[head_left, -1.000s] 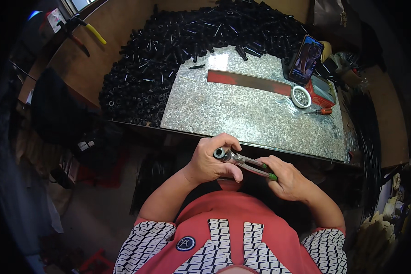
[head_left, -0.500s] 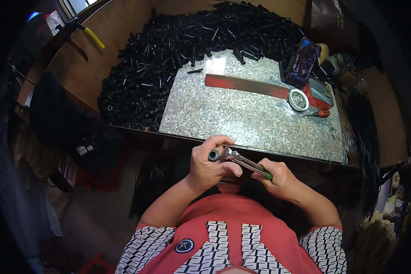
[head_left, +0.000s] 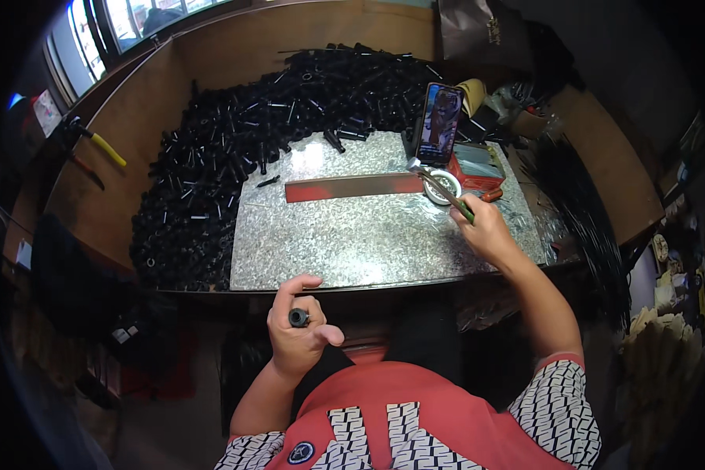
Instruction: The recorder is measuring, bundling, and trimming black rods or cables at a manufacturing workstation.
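Note:
A black tubular piece (head_left: 298,317) sits in my left hand (head_left: 290,333), its round open end facing up. The lower fingers curl round it, while the index finger and thumb stand apart. This hand is just in front of the table's near edge. Farther to the right, my right hand (head_left: 486,233) grips a pair of pliers (head_left: 452,198) by the green handles. Their metal head reaches over a small white bowl (head_left: 456,180) of tiny shiny metal bits. Whether the jaws hold anything is too small to tell.
Black tubular parts (head_left: 235,141) lie heaped along the back and left of the speckled slab (head_left: 345,243). On it rest a long flat red-and-brown bar (head_left: 352,188), a propped phone (head_left: 439,121), a red box (head_left: 478,168) and a screwdriver (head_left: 491,195). Black strands (head_left: 587,211) hang at the right.
My right hand and the pliers have moved away from the black piece, forward and right to the bowl. My left hand still holds the piece. The whole view has shifted.

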The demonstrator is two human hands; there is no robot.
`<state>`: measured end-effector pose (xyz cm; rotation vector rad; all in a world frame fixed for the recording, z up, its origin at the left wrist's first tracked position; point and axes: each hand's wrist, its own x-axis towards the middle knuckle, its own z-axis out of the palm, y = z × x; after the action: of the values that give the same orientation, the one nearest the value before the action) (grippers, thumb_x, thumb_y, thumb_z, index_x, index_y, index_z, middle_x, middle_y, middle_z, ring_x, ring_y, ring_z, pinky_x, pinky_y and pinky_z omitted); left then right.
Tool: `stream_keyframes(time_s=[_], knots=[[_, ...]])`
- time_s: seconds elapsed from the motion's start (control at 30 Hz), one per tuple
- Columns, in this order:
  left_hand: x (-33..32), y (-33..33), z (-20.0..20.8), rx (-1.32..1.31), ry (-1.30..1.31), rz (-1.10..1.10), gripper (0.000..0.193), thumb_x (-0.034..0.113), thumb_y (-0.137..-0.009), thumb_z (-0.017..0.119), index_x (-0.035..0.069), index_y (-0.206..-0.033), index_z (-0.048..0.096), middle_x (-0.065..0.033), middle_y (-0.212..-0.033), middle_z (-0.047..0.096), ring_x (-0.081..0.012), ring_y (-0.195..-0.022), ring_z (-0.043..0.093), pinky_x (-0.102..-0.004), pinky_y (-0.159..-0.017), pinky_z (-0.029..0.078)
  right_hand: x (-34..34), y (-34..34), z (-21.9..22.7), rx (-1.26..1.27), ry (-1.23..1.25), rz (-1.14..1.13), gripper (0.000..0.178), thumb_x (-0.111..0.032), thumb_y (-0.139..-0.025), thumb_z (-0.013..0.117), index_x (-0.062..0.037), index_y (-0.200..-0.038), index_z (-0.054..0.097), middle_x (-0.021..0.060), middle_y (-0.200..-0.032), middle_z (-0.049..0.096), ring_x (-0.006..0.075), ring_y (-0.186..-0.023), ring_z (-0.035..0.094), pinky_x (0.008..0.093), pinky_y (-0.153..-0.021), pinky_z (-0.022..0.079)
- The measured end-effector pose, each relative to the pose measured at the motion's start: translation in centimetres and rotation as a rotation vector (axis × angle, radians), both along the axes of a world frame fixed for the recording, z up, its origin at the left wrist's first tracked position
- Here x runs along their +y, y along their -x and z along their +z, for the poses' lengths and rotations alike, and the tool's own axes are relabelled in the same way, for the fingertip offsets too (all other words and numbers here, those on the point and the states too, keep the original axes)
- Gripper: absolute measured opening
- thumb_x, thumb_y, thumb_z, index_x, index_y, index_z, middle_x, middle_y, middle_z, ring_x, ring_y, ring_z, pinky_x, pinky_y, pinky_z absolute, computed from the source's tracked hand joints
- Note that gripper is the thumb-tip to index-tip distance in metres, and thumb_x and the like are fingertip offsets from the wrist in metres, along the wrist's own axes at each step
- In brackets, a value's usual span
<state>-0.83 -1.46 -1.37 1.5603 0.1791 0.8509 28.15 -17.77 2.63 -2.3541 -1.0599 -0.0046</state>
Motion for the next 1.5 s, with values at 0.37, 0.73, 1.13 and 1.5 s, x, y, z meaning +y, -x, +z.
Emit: stream_keyframes(time_s=[0.37, 0.73, 1.13, 1.5], knots=[[-1.3, 0.7, 1.4, -0.044, 0.126, -0.003, 0.085, 0.048, -0.061, 0.079, -0.004, -0.117, 0.042, 0.0072, -0.054, 0.036, -0.0008, -0.051, 0.037, -0.0162, -0.048, 0.03, 4.7, -6.5, -0.2, -0.16, 0.532, 0.019, 0.02, -0.01, -0.078, 0.057, 0.003, -0.089, 0.068, 0.024, -0.093, 0.067, 0.0375, -0.09, 0.065, 0.044, -0.079, 0.051], [-1.1, 0.6, 1.2, -0.051, 0.138, -0.031, 0.083, 0.041, -0.064, 0.082, -0.004, -0.118, 0.039, 0.0057, -0.054, 0.037, -0.0027, -0.049, 0.039, -0.0179, -0.048, 0.032, 5.7, -7.3, -1.2, -0.233, 0.522, 0.014, 0.019, -0.014, -0.079, 0.057, -0.0038, -0.089, 0.069, 0.0201, -0.088, 0.067, 0.036, -0.085, 0.065, 0.0451, -0.077, 0.051], [-1.2, 0.3, 1.0, -0.068, 0.148, -0.029, 0.08, 0.037, -0.064, 0.083, -0.005, -0.118, 0.041, 0.0053, -0.055, 0.038, -0.0029, -0.05, 0.04, -0.0174, -0.048, 0.033, 5.3, -6.4, -0.6, -0.201, 0.34, 0.015, 0.021, -0.018, -0.075, 0.062, -0.0017, -0.088, 0.067, 0.0211, -0.089, 0.067, 0.0361, -0.087, 0.065, 0.045, -0.079, 0.051], [-1.1, -0.8, 0.2, -0.03, 0.137, -0.038, 0.081, 0.037, -0.065, 0.083, -0.004, -0.12, 0.04, 0.0053, -0.054, 0.039, -0.0032, -0.05, 0.041, -0.0174, -0.048, 0.032, 4.9, 5.7, -1.1, 0.317, -0.37, 0.441, 0.011, -0.013, -0.085, 0.055, -0.0026, -0.084, 0.059, 0.0075, -0.071, 0.055, 0.0173, -0.065, 0.053, 0.0326, -0.061, 0.044]])
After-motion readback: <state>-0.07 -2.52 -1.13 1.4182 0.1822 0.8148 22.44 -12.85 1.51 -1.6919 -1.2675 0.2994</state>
